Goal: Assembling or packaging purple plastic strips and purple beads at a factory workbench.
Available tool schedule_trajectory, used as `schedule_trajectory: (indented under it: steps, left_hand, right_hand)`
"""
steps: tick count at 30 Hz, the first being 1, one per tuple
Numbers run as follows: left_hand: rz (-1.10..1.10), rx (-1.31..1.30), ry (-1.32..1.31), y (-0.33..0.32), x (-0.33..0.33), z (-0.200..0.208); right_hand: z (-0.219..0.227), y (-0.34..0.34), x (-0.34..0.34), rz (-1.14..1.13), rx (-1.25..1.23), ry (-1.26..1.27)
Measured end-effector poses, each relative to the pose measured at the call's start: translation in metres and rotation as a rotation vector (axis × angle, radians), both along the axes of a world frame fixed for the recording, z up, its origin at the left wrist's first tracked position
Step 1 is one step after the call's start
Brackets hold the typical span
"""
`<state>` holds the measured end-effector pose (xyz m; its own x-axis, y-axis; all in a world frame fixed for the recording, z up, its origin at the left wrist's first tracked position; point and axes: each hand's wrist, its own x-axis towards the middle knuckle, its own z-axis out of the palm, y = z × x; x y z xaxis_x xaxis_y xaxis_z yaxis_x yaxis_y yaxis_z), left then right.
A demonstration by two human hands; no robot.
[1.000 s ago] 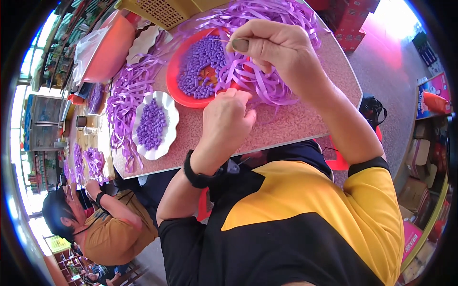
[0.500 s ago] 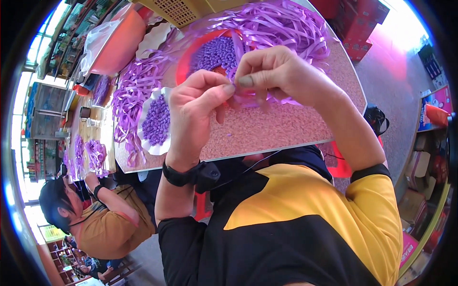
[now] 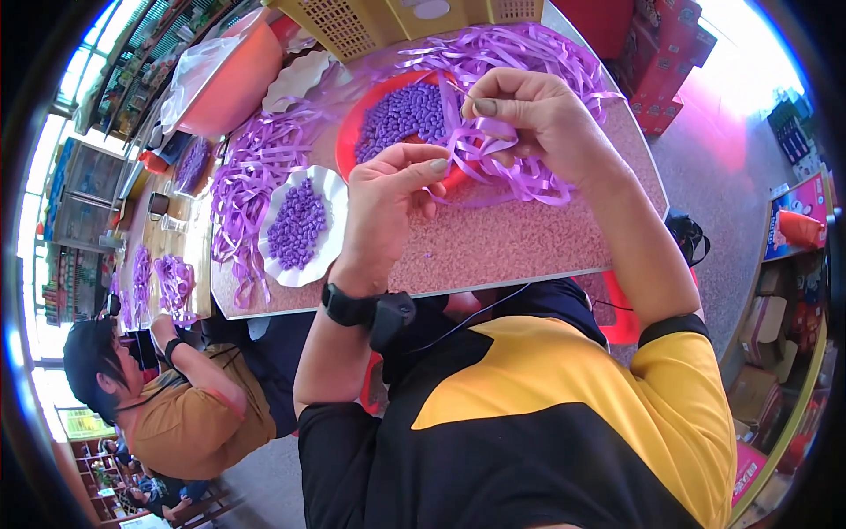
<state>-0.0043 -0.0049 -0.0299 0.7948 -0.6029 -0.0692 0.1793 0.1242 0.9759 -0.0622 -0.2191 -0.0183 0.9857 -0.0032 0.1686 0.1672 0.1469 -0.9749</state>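
Pinching a purple ribbon strip (image 3: 464,148) between both hands, raised off the table so it hangs free. Left hand (image 3: 388,198): thumb and forefinger closed on one end. Right hand (image 3: 529,115): fingers curled shut on the other, just above the red tray (image 3: 352,141) of purple beads. White dish (image 3: 330,189) sits left of my left hand. Fold itself hidden by fingertips.

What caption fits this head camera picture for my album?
Left hand and right hand fold a purple ribbon strip above a red plate of purple pieces.
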Motion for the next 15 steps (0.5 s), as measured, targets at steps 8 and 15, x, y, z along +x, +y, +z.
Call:
schedule_trajectory:
  steps: [8, 15]
  left_hand:
    - [0.324, 0.463, -0.603, 0.0, 0.027, -0.01]
    - [0.055, 0.987, -0.916, -0.006, 0.038, -0.018]
  right_hand:
    - [0.005, -0.004, 0.002, -0.151, -0.135, -0.097]
    - [-0.007, -0.003, 0.009, -0.31, -0.214, -0.151]
